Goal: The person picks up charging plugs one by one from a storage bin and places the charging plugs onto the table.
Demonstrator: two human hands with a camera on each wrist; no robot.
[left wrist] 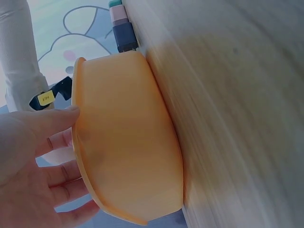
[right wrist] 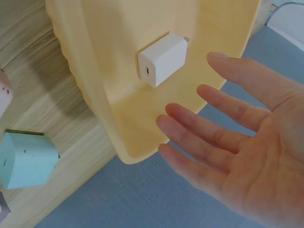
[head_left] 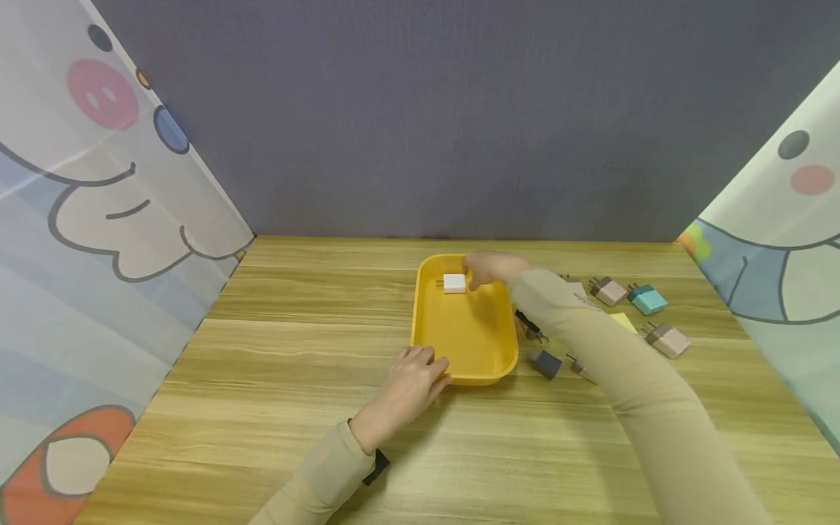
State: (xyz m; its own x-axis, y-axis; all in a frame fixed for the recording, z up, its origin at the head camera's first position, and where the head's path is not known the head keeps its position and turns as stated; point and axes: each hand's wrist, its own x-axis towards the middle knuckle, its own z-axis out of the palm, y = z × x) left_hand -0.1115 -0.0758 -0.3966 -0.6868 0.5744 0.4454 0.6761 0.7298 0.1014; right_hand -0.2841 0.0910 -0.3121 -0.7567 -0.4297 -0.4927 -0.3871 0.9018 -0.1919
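A white charger plug [head_left: 454,284] lies at the far left inside a yellow plastic tray [head_left: 420,313], its prongs pointing left. My right hand [head_left: 492,267] is over the tray's far right corner, just beside the plug. Seen from the right wrist, its fingers [right wrist: 209,130] are spread and relaxed, apart from the plug, with nothing between them. My left hand [head_left: 410,383] grips the tray's near left corner. In the left wrist view its thumb [left wrist: 52,121] lies on the outside of the rim, and the other fingers reach behind the edge.
Several charger plugs lie on the wooden table right of the tray, including a teal one [head_left: 648,299], a pink one [head_left: 669,340] and a dark blue one [head_left: 546,364]. My right forearm covers some of them. A grey wall [head_left: 459,131] rises behind the table.
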